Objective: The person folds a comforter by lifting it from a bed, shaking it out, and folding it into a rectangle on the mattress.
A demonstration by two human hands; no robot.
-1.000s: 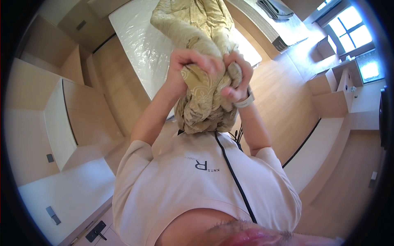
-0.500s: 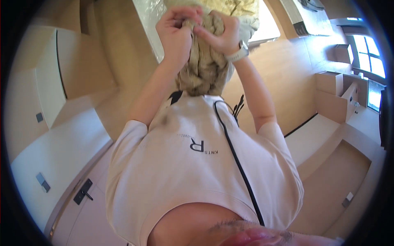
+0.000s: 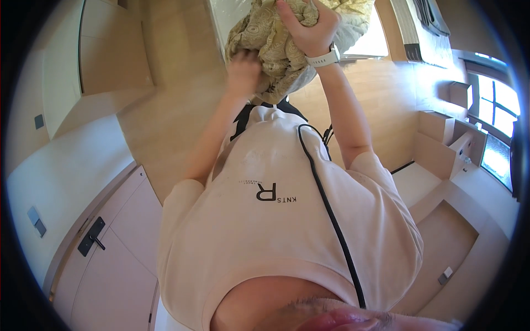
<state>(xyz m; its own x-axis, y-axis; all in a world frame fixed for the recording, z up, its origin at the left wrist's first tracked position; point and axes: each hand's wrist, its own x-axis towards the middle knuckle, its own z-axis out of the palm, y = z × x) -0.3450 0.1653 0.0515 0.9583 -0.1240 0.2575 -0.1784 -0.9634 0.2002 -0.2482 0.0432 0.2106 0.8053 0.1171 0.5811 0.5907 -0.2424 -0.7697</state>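
Note:
A bunched olive-beige cloth with a swirl pattern (image 3: 279,52), like bedding, hangs in folds in front of my body at the top. My right hand (image 3: 313,27) is closed on its upper right part, thumb pointing up along the folds. A pale watch sits on that wrist. My left hand (image 3: 243,71) is at the lower left side of the cloth, blurred by motion with its fingers partly hidden. Whether it grips the cloth cannot be made out.
Behind the cloth lies a white surface with a shiny plastic cover (image 3: 221,16). Further right is a pale slab with a dark side band (image 3: 422,44). A door (image 3: 116,237) stands at lower left, cabinets (image 3: 441,138) and a window (image 3: 493,102) at right. A black cord (image 3: 326,204) runs down my shirt.
My hands were together at the top of the cloth; now the left has dropped lower along its left side. The right still holds it, farther right. The cloth is bunched higher and wider.

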